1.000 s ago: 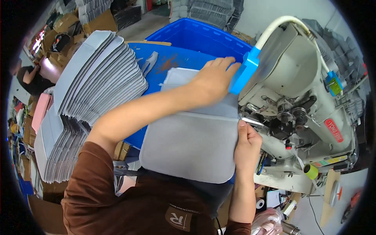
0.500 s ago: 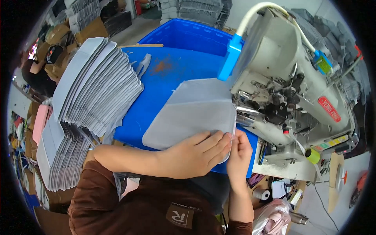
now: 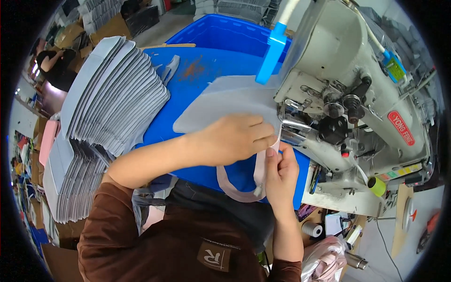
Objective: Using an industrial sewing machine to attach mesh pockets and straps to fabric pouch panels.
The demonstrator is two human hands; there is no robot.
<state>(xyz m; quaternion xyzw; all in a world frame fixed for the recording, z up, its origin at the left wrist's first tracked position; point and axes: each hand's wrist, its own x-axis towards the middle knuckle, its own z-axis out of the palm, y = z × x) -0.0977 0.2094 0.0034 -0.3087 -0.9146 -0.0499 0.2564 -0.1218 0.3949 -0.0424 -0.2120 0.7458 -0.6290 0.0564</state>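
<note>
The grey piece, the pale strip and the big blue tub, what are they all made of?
The grey piece looks like matte cloth, maybe padded: it has no shine. The pale strip seems to be soft fabric tape, as it bends into a loop. The blue tub is probably hard, smooth plastic: its walls stand stiff and are evenly coloured.

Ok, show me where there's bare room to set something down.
Bare blue tabletop shows between the grey stack and the grey panel, and between that panel and the blue bin. Crowded: beside the sewing machine, where left hand and right hand gather at the pale strip.
</note>
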